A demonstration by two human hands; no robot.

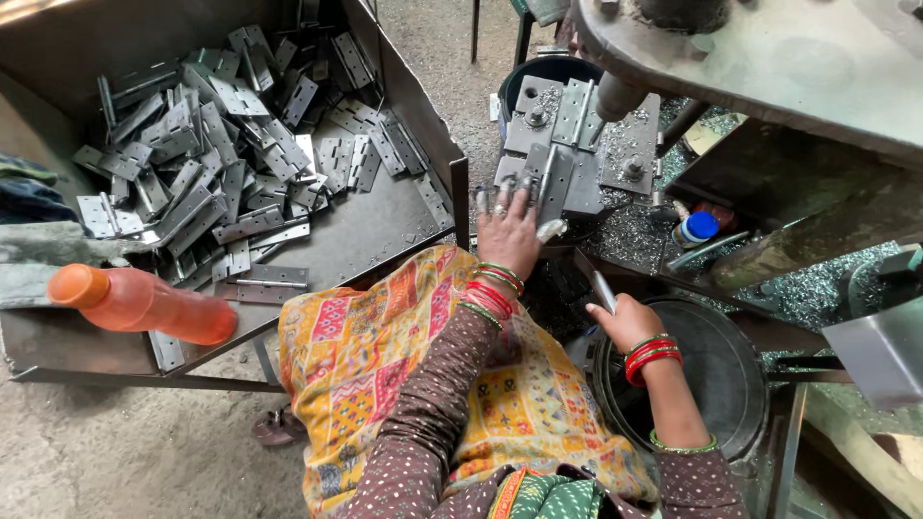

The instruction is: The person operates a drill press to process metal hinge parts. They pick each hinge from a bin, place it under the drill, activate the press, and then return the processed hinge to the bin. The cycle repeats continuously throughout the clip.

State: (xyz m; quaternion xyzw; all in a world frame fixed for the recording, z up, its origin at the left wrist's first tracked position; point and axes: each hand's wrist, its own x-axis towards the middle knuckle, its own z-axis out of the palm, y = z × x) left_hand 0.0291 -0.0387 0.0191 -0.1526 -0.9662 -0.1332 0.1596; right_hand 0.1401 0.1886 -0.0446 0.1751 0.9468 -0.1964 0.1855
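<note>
Pressing flat steel hinge (pixel 556 183), left hand (pixel 510 235); right hand (pixel 625 322) fisted on lever (pixel 604 290)

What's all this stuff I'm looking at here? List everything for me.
Hinges: too many to count, grey metal, heaped loose in the bin at upper left.
Metal bin: one, dark grey, left of the person.
Bottle: one, orange, lying on the bin's front edge.
Press bed: one, grey, top centre, with a hinge lying on it.
Metal shavings: scattered, silvery, around the press.
Small bottle: one, white with a blue cap, right of the press bed.
Round tub: one, black, lower right.
Cloth: one, yellow patterned, over the lap.
Left hand: red and green bangles, resting on the hinge on the press bed.
Right hand: same bangles, gripping a thin metal rod.
</note>
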